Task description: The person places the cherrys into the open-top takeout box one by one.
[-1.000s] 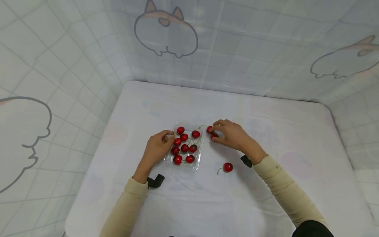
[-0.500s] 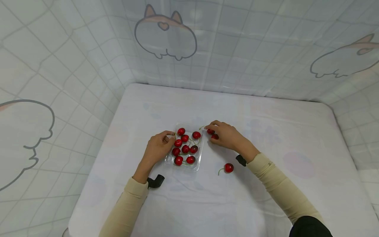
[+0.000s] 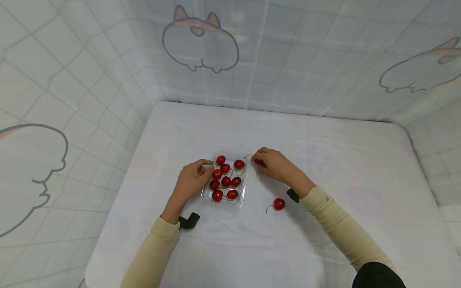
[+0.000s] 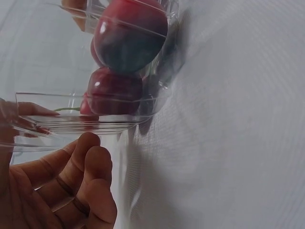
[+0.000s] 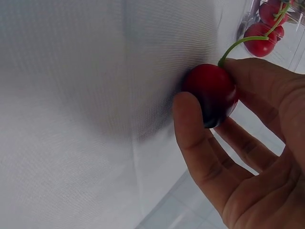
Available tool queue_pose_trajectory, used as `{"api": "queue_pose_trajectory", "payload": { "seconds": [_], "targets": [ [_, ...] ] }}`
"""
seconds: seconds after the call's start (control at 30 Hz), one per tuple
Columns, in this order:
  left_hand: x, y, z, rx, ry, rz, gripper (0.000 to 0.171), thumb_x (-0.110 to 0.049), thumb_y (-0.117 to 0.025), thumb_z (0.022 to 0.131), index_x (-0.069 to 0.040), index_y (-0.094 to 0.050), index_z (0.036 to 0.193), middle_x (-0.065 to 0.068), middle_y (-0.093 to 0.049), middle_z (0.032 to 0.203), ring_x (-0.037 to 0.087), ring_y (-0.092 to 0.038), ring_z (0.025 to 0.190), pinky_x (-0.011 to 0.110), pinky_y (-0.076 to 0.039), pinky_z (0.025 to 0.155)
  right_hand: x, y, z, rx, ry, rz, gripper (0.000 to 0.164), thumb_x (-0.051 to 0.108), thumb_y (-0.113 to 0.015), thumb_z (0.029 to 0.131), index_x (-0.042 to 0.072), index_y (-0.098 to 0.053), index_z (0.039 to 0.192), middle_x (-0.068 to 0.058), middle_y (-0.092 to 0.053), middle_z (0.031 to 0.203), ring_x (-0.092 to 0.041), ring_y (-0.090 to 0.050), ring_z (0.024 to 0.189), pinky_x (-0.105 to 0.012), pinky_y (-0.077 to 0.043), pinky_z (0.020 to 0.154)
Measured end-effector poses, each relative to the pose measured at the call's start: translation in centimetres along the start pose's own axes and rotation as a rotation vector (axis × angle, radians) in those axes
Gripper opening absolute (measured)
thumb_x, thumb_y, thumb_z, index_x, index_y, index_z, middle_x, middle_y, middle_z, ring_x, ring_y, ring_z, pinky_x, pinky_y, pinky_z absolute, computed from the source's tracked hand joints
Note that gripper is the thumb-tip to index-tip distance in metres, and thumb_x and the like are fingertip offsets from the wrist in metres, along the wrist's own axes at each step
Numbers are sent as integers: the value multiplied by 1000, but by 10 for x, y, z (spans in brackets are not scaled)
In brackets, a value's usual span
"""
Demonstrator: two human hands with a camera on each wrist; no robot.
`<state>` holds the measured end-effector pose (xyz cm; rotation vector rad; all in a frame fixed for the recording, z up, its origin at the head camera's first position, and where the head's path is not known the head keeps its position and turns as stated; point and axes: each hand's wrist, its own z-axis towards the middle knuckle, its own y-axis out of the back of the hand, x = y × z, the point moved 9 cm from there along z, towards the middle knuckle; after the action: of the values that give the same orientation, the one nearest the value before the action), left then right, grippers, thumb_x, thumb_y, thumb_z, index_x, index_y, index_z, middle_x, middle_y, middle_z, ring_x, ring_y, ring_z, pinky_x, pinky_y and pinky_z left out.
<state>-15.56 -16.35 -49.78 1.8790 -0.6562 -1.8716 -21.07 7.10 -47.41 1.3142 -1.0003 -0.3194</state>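
Observation:
A clear plastic box (image 3: pixel 238 205) holds several red cherries (image 3: pixel 225 181) with green stems. At its left side, my left hand (image 3: pixel 192 179) pinches the upper edge; the left wrist view shows the box wall (image 4: pixel 71 125) and the fingers (image 4: pixel 90 167) curled just below it. Right of the box, my right hand (image 3: pixel 276 165) grips a dark red cherry (image 5: pixel 212 88) between thumb and fingers, close over the cloth. Its green stem (image 5: pixel 238 44) points toward the box. The hand hides part of what lies beneath it in the head view.
One loose cherry (image 3: pixel 279 204) with its stem lies on the white cloth (image 3: pixel 273 248), nearer the person than the right hand. A tiled-pattern curtain (image 3: pixel 288 60) surrounds the far and side edges of the table. Black wrist mounts (image 3: pixel 189 221) sit at both wrists.
My right hand has shifted slightly left, and its fingers have closed in around the cherry area, where two cherries showed before. The left hand stays at the box edge.

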Motion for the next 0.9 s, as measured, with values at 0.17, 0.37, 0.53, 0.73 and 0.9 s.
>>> {"api": "queue_pose_trajectory", "payload": {
  "seconds": [0.17, 0.37, 0.53, 0.73, 0.9],
  "targets": [
    [0, 2, -3, -3, 1, -1, 30, -32, -59, 98, -12, -71, 116, 1, -64, 74, 20, -57, 61, 37, -46, 53, 3, -1, -2, -5, 5, -4, 26, 9, -71, 94, 7, -70, 120, -11, -62, 126, -28, -63, 107, -44, -50, 93],
    [-1, 4, -6, -8, -7, 5, 30, -31, -59, 98, -11, -71, 116, 1, -63, 74, 19, -56, 59, 36, -46, 52, 7, -2, -4, -21, 22, -19, 23, 10, -70, 95, 9, -71, 118, -10, -63, 123, -27, -64, 104, -42, -51, 91],
    [-3, 5, -9, -4, -2, -3, 30, -30, -59, 98, -10, -71, 116, 0, -64, 74, 19, -56, 59, 36, -46, 52, 10, -1, -6, -24, 26, -25, 21, 9, -69, 95, 9, -72, 116, -10, -63, 122, -27, -64, 103, -43, -51, 90],
    [-4, 5, -11, -2, -6, -2, 29, -29, -59, 98, -10, -71, 116, 0, -64, 74, 18, -55, 58, 35, -45, 52, 11, 1, -7, -27, 25, -17, 20, 8, -70, 94, 8, -72, 114, -10, -64, 120, -27, -64, 102, -42, -51, 89],
    [-5, 5, -11, -2, -15, -2, 29, -28, -60, 98, -8, -71, 117, 1, -64, 74, 18, -54, 58, 35, -45, 53, 10, 2, -9, -23, 19, -15, 20, 8, -70, 94, 8, -72, 114, -10, -64, 120, -28, -64, 103, -43, -51, 90]
  ]
}}
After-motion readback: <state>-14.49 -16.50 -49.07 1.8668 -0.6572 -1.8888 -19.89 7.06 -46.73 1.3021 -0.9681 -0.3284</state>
